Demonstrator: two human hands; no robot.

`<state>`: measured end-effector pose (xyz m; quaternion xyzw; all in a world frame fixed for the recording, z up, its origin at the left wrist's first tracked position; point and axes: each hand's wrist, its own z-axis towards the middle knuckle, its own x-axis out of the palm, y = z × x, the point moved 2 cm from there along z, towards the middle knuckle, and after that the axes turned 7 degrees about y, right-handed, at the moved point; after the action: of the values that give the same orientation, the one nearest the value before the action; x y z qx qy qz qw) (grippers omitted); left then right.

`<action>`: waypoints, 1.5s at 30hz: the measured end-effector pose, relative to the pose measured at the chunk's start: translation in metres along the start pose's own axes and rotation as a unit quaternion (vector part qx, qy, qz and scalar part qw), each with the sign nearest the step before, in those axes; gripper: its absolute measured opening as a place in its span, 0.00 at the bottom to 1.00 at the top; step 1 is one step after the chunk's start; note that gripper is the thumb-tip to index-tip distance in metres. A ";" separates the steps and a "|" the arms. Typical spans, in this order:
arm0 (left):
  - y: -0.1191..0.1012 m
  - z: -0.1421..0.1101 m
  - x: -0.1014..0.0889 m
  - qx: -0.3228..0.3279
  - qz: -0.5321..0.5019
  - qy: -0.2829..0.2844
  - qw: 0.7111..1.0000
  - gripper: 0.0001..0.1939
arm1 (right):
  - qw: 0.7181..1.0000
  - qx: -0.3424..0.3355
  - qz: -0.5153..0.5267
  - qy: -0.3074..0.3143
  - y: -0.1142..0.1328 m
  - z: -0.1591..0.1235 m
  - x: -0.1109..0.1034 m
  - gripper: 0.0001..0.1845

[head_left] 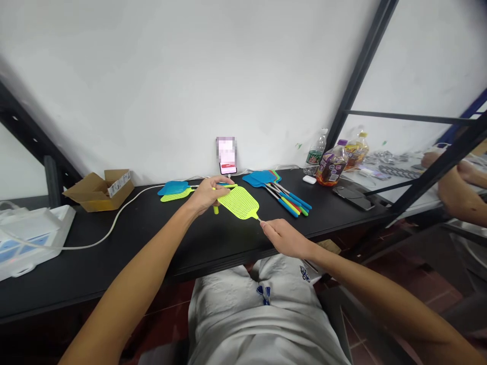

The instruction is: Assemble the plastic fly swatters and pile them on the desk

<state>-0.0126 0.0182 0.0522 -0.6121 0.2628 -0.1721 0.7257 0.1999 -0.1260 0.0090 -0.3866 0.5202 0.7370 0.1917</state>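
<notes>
A yellow-green fly swatter (240,204) with a perforated head is held over the desk between both hands. My right hand (283,237) is closed around its handle end, near the thin metal shaft. At the far edge of the head, my left hand (210,195) is closed with thumb and fingers at the rim; its exact grip is partly hidden. A yellow-green handle (216,209) pokes out below the left hand. Beside that hand lie a blue swatter (174,187) and a yellow-green one (167,197). To the right is a pile of several swatters (262,177) with coloured handles (294,204).
A phone (227,154) leans on the wall. An open cardboard box (101,190) and a white power strip (34,243) with a cable stand left. Bottles (333,162), a white case (309,179) and a dark phone (353,197) are right, near a metal frame. Another person's arm (456,187) shows beyond.
</notes>
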 end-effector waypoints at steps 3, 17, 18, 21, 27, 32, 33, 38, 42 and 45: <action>0.000 0.002 -0.004 -0.031 -0.029 -0.038 0.998 0.12 | 0.994 -0.003 -0.109 -0.003 -0.002 -0.004 -0.002 0.23; 0.020 0.008 -0.019 -0.016 0.212 -0.134 0.968 0.06 | 0.907 0.086 0.410 -0.038 0.013 0.006 -0.041 0.32; 0.022 0.009 -0.018 -0.011 0.227 -0.134 0.965 0.05 | 0.889 0.086 0.449 -0.035 0.016 0.006 -0.044 0.33; 0.027 0.013 -0.017 -0.009 0.254 -0.140 0.957 0.05 | 0.859 0.075 0.499 -0.084 0.021 0.007 -0.055 0.33; 0.035 0.017 -0.020 -0.022 0.282 -0.129 0.950 0.05 | 0.824 0.046 0.540 -0.165 0.016 0.021 -0.063 0.30; 0.041 0.018 -0.021 -0.029 0.274 -0.128 0.953 0.06 | 0.814 0.048 0.558 -0.154 0.013 0.029 -0.053 0.28; 0.041 0.018 -0.021 -0.030 0.270 -0.129 0.954 0.07 | 0.813 0.047 0.559 -0.154 0.013 0.029 -0.052 0.27; 0.036 0.014 -0.022 -0.035 0.273 -0.145 0.950 0.11 | 0.805 0.035 0.571 -0.154 0.016 0.030 -0.049 0.25; 0.046 0.013 -0.027 -0.139 0.204 -0.089 0.965 0.21 | 0.808 0.034 0.567 -0.157 0.017 0.031 -0.049 0.25; 0.052 0.014 -0.030 -0.170 0.152 -0.044 0.973 0.21 | 0.815 0.039 0.556 -0.158 0.018 0.031 -0.048 0.25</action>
<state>-0.0325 0.0562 0.0077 -0.6862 0.3458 0.0143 0.6398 0.2064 -0.0990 0.0621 0.0985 0.6371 0.7483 -0.1564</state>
